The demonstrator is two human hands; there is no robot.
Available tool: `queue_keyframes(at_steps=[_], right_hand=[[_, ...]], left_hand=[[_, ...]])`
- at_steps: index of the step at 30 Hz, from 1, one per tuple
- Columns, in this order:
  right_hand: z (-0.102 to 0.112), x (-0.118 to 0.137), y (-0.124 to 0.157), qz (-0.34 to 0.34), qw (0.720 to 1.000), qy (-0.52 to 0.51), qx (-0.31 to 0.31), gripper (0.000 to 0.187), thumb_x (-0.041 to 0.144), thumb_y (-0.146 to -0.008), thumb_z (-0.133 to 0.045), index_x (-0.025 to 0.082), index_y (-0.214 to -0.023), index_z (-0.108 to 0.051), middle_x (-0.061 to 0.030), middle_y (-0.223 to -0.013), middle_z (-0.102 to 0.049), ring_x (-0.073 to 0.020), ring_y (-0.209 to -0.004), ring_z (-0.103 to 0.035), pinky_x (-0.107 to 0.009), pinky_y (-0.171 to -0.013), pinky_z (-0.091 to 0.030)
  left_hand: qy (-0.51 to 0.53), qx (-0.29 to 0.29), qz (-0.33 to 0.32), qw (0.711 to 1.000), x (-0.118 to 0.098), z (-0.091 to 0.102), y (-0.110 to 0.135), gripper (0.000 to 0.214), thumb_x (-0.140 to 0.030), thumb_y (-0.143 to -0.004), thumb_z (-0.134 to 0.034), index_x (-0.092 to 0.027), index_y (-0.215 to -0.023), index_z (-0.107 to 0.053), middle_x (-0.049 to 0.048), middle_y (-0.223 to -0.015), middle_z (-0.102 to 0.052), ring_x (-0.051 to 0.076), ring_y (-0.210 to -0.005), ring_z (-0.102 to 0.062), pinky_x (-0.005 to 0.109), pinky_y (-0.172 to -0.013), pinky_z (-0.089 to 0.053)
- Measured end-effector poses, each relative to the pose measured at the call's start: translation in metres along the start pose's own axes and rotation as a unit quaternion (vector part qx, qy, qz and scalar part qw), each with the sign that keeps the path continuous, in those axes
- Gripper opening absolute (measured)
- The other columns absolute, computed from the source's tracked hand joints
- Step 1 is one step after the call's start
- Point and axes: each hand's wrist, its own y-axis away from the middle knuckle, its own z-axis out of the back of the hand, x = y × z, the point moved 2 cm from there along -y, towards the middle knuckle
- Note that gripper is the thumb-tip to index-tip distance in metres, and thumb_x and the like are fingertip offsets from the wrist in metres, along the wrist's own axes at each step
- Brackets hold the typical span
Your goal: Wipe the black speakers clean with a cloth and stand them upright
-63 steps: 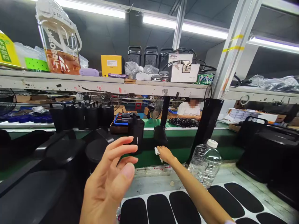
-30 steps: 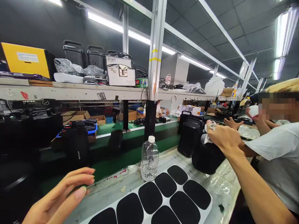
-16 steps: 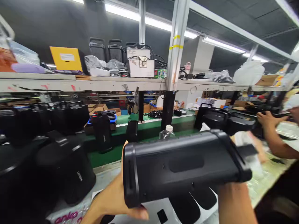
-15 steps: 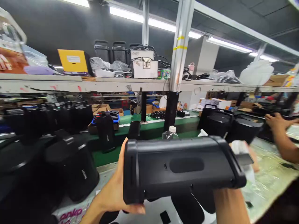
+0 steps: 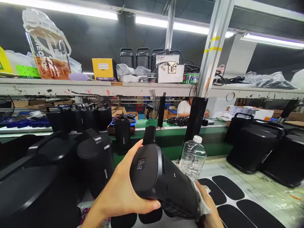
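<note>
A black portable speaker [image 5: 175, 180] is held tilted over the bench, its flat end with a small printed label turned toward me. My left hand [image 5: 121, 186] is wrapped round that labelled end, thumb below and fingers above. At the far lower end my right hand [image 5: 209, 202] is closed on a white cloth [image 5: 201, 199] pressed against the speaker; most of its fingers are hidden. Beneath lies a white sheet with flat black rounded pads [image 5: 228, 186]. Just behind the speaker stands a clear plastic bottle [image 5: 193, 158] with a white cap.
Several black speakers [image 5: 95, 158] crowd the left, and more speakers [image 5: 256, 142] stand at the right. A metal post [image 5: 215, 47] rises to a shelf [image 5: 83, 88] holding a drink jug [image 5: 47, 47], a yellow box [image 5: 103, 68] and a white case [image 5: 169, 72]. Beyond sits a person [image 5: 184, 108].
The speaker has turned from lying crosswise, side panel showing, to pointing its labelled end at me. The view has swung left. A co-worker's hands at the right have left the view.
</note>
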Motion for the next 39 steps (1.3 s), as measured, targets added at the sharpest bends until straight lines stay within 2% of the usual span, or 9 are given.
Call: queue_keyframes(at_steps=[6,10,13,15,21,27,33,36,39], right_hand=[[-0.012,0.051,0.034,0.087,0.962,0.256,0.018,0.058,0.074,-0.076,-0.048,0.023,-0.057,-0.067,-0.0125,-0.063,-0.068,-0.0440,-0.090,-0.064,-0.058,-0.093,-0.042],[-0.063,0.106,0.101,0.272,0.926,0.209,0.158,0.056,0.058,-0.095,-0.035,0.020,-0.120,-0.067,-0.0090,-0.119,-0.069,-0.0316,-0.117,-0.060,-0.045,-0.100,-0.047],[-0.104,0.129,0.137,0.488,0.793,0.199,0.305,0.052,0.042,-0.099,-0.040,0.023,-0.148,-0.039,-0.0031,-0.150,-0.043,-0.0229,-0.141,-0.033,-0.041,-0.115,-0.030],[-0.120,0.123,0.138,0.537,0.743,0.227,0.328,0.055,0.041,-0.099,-0.041,0.025,-0.151,-0.031,-0.0013,-0.156,-0.032,-0.0213,-0.146,-0.021,-0.043,-0.119,-0.020],[-0.084,0.051,0.069,0.273,0.903,0.266,0.197,0.059,0.057,-0.093,-0.039,0.023,-0.140,-0.049,-0.0076,-0.145,-0.049,-0.0262,-0.137,-0.040,-0.046,-0.115,-0.028],[-0.025,0.005,0.031,0.005,0.982,0.183,0.050,0.063,0.073,-0.075,-0.047,0.016,-0.087,-0.069,-0.0100,-0.082,-0.071,-0.0325,-0.095,-0.065,-0.040,-0.087,-0.049],[-0.041,-0.015,0.039,-0.053,0.997,0.055,0.013,0.048,0.067,-0.076,-0.053,0.020,-0.075,-0.062,0.0016,-0.052,-0.054,-0.0195,-0.055,-0.057,-0.030,-0.055,-0.047],[-0.036,-0.012,0.047,-0.030,0.995,0.093,0.019,0.052,0.072,-0.072,-0.055,0.020,-0.067,-0.059,-0.0002,-0.052,-0.054,-0.0218,-0.062,-0.058,-0.030,-0.061,-0.049],[-0.027,-0.009,0.063,0.019,0.985,0.162,0.060,0.060,0.077,-0.073,-0.050,0.018,-0.072,-0.064,-0.0058,-0.064,-0.063,-0.0278,-0.081,-0.064,-0.033,-0.076,-0.051]], left_hand=[[-0.114,0.008,-0.004,0.993,0.007,0.010,-0.002,0.107,-0.032,-0.053,-0.085,-0.041,-0.144,-0.029,0.0022,-0.153,-0.034,0.033,-0.137,-0.040,0.053,-0.114,-0.031],[-0.131,0.009,-0.023,0.991,0.009,0.012,-0.003,0.105,-0.037,-0.053,-0.085,-0.041,-0.144,-0.032,0.0026,-0.154,-0.033,0.034,-0.138,-0.038,0.054,-0.114,-0.031],[-0.106,0.013,-0.039,0.993,0.015,0.016,-0.006,0.100,-0.038,-0.056,-0.083,-0.036,-0.144,-0.035,0.0047,-0.151,-0.038,0.035,-0.136,-0.041,0.051,-0.113,-0.033],[-0.081,0.005,-0.035,0.996,0.024,0.022,-0.011,0.094,-0.040,-0.059,-0.082,-0.032,-0.143,-0.040,0.0057,-0.147,-0.044,0.034,-0.133,-0.045,0.049,-0.114,-0.032],[0.052,0.005,0.049,0.997,0.068,0.039,-0.025,0.095,-0.049,-0.062,-0.082,-0.030,-0.144,-0.039,0.0053,-0.144,-0.051,0.033,-0.130,-0.047,0.042,-0.108,-0.039],[0.064,0.024,0.028,0.997,0.083,0.045,-0.028,0.101,-0.053,-0.058,-0.083,-0.031,-0.145,-0.038,0.0052,-0.143,-0.051,0.035,-0.134,-0.043,0.040,-0.109,-0.037],[0.099,0.018,-0.027,0.995,0.091,0.043,-0.029,0.107,-0.066,-0.050,-0.083,-0.030,-0.142,-0.043,0.0072,-0.151,-0.042,0.039,-0.134,-0.042,0.044,-0.112,-0.033],[0.130,-0.019,-0.032,0.991,0.094,0.037,-0.033,0.111,-0.078,-0.046,-0.074,-0.025,-0.140,-0.047,0.0108,-0.155,-0.035,0.041,-0.139,-0.035,0.043,-0.113,-0.032],[0.134,-0.042,0.052,0.989,0.096,0.032,-0.034,0.096,-0.081,-0.069,-0.054,-0.021,-0.142,-0.044,0.0148,-0.151,-0.042,0.039,-0.136,-0.040,0.044,-0.109,-0.037]])
